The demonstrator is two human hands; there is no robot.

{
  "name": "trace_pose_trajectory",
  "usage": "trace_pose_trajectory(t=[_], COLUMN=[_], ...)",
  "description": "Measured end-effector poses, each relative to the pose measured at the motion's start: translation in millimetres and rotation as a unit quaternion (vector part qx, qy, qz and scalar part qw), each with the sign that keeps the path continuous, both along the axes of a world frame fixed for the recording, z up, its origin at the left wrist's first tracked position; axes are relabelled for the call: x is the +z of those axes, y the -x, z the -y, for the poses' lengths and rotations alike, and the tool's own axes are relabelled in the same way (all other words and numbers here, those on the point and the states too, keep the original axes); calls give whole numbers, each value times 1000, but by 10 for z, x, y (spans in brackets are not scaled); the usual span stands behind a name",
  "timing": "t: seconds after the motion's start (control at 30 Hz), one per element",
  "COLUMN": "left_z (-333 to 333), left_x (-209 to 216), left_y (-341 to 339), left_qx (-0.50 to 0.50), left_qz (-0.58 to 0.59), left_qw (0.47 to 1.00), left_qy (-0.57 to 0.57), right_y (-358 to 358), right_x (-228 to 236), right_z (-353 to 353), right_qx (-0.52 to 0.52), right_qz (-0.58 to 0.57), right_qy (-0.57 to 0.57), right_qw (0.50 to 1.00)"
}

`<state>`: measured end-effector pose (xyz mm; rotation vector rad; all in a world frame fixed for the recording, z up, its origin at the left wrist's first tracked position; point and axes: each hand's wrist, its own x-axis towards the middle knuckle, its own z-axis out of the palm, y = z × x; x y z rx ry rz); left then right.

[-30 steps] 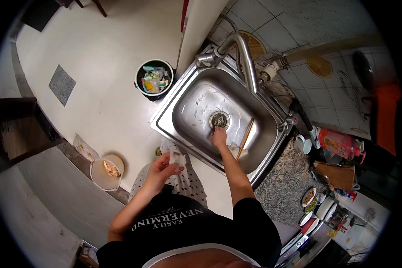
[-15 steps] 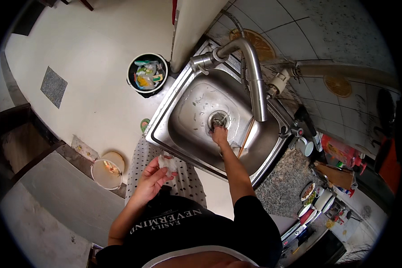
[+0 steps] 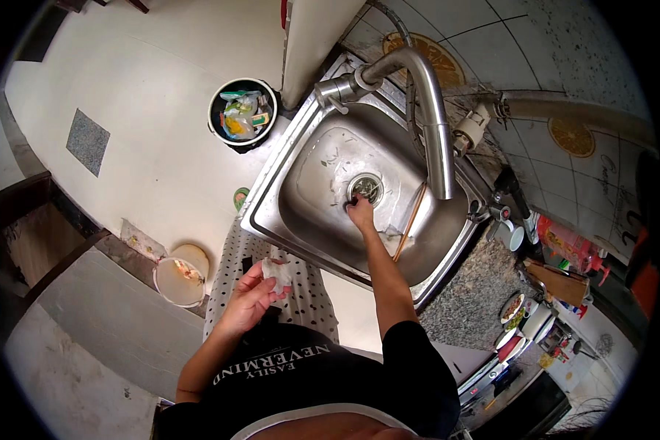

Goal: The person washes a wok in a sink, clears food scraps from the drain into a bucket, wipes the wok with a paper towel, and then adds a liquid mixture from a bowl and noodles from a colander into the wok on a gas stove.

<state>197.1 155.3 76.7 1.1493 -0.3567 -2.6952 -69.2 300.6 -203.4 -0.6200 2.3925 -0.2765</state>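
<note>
Black cotton-like shirt (image 3: 389,389) at the bottom of the frame, a person leans toward a kitchen sink. Just above the shirt, left of centre, the left hand (image 3: 246,299) pinches a crumpled white wad (image 3: 277,274) between thumb and fingers, over a dotted garment (image 3: 306,297). The wad looks light, soft and limp, easily torn if wet, and best held by its bunched middle.

Near the centre, the right hand (image 3: 360,213) reaches fingers-down to the near edge of the round drain (image 3: 380,186) in the steel sink (image 3: 259,208). Pale and green scraps (image 3: 369,190) lie in the drain; they look wet, slippery and nearly weightless, suited to a pinch from above. Right of them rests a thin brown stick (image 3: 412,220), below the curved faucet (image 3: 438,150).

Hidden: the right fingertips, so whether they grip anything is impossible to say. The wad's underside is covered by fingers, its material uncertain. A whitish patch by the stick is hard to make out, and small dishes (image 3: 512,308) at lower right are warped by the lens.
</note>
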Motion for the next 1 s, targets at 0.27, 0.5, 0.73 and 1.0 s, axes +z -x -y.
trace_pose_trajectory(t=[0.27, 0.5, 0.73, 1.0], left_z=[23, 48, 122, 154], left_x=[23, -3, -5, -51], left_y=[59, 116, 136, 98], left_qx=[-1, -33, -20, -32], left_qz=[10, -18, 13, 14], left_qw=[1000, 999, 1000, 999], left_qy=[-5, 3, -5, -8], right_y=[-39, -18, -21, 255], right_x=[169, 123, 96, 210], right_z=[48, 23, -212, -413], right_qx=[-5, 0, -28, 238], right_qz=[12, 21, 13, -156], right_qy=[0, -6, 136, -75], right_qw=[1000, 1000, 990, 956])
